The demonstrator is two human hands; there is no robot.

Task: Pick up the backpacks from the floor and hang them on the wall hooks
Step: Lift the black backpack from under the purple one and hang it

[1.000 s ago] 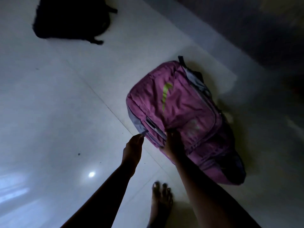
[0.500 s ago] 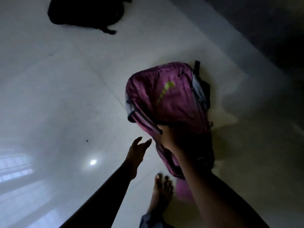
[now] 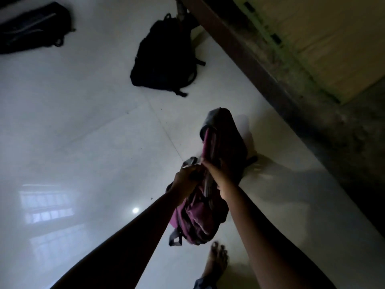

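A purple backpack (image 3: 200, 217) hangs off the floor between my arms, seen edge-on, its dark back side turned right. My left hand (image 3: 185, 179) grips its grey strap near the top. My right hand (image 3: 216, 174) is closed on the bag's upper edge just beside it. A black backpack (image 3: 164, 57) lies flat on the floor ahead near the wall. Another dark backpack (image 3: 31, 28) lies at the far left top. No wall hooks are in view.
The floor is glossy white tile (image 3: 83, 142) with window reflections at the left. A dark skirting band (image 3: 270, 80) and a yellowish wall (image 3: 323, 38) run diagonally along the right. My bare foot (image 3: 217, 259) stands below the bag.
The purple backpack has come up off the floor and turned edge-on. My left hand, open before, has closed on its strap. The view has tilted up, showing the wall and a second black backpack.
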